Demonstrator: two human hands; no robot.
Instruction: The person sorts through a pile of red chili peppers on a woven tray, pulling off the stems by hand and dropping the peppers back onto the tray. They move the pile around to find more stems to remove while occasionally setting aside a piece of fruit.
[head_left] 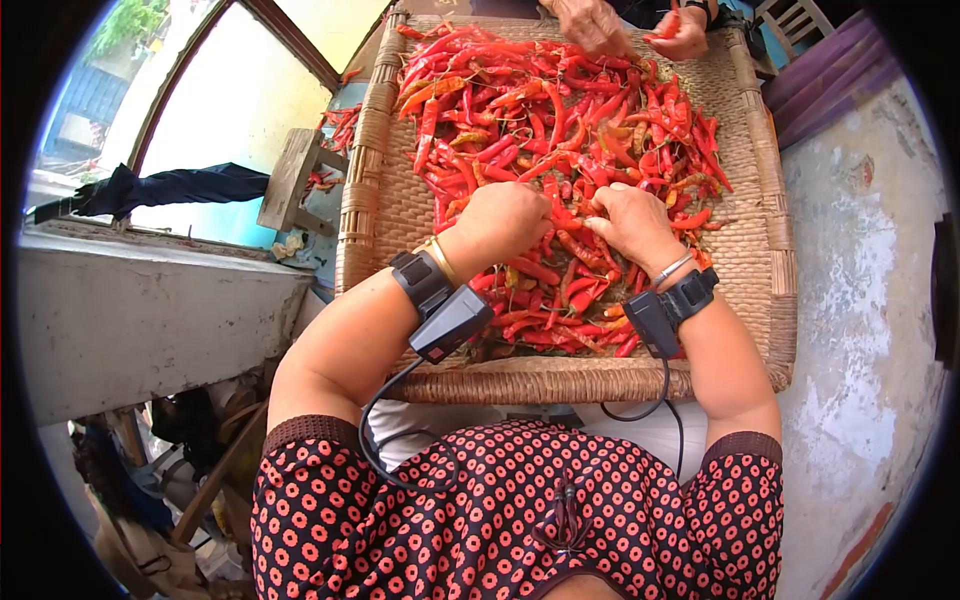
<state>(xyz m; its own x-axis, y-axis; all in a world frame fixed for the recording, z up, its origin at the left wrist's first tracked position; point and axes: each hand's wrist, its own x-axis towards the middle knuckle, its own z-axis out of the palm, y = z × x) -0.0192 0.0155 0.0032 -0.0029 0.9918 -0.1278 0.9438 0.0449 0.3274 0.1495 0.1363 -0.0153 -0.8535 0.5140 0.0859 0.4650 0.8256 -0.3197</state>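
- Red peppers [490, 150] lie heaped across a woven tray [750, 180], from near its far edge almost to its near edge, with bare strips along the left and right edges.
- The left hand [503, 220] curls over the heap, knuckles up; its fingertips are hidden, so any hold cannot be told.
- The right hand [640, 222] bends beside it, thumb and fingers drawn nearly together among the peppers; whether it grips one is unclear.
- Toward the far edge, a co-worker's hand [686, 40] holds one pepper [662, 36].
- Each pepper looks light and slender; glossy skins may slip, and softer ones could tear under a hard pinch.
- The stem end or mid-body seems the surest hold.
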